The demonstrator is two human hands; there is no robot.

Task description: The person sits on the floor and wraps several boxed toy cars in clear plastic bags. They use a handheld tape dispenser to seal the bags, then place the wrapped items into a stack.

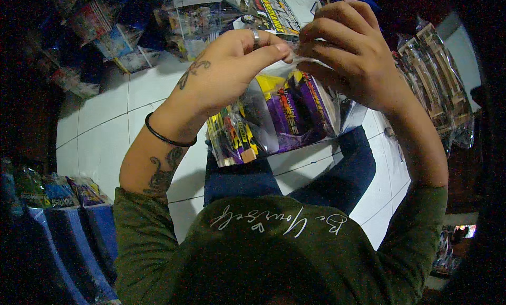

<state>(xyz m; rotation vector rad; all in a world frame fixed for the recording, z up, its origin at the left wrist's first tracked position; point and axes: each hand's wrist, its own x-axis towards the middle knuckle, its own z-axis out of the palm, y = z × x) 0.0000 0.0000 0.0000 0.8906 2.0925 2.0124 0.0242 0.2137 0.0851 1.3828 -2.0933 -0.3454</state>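
A clear plastic bag (pixel 270 132) sits on the floor between my legs. Inside it are purple and yellow printed packs (pixel 289 112), and at its left lie yellow-and-black printed pieces (pixel 232 132) with bare wooden ends. My left hand (pixel 224 68), with a ring and a black wristband, pinches the bag's gathered top between thumb and forefinger. From the other side my right hand (pixel 353 52) grips the same plastic, its fingers curled and partly hiding the bag's upper right. Both hands meet just above the packs.
Stacks of plastic-wrapped goods (pixel 118 39) stand at the far left. A yellow-and-black printed sheet (pixel 271 12) lies beyond my hands. Bagged brown wooden pieces (pixel 437 83) are on the right, and blue wrapped bundles (pixel 60 247) at the lower left. White tiles (pixel 100 126) form the floor.
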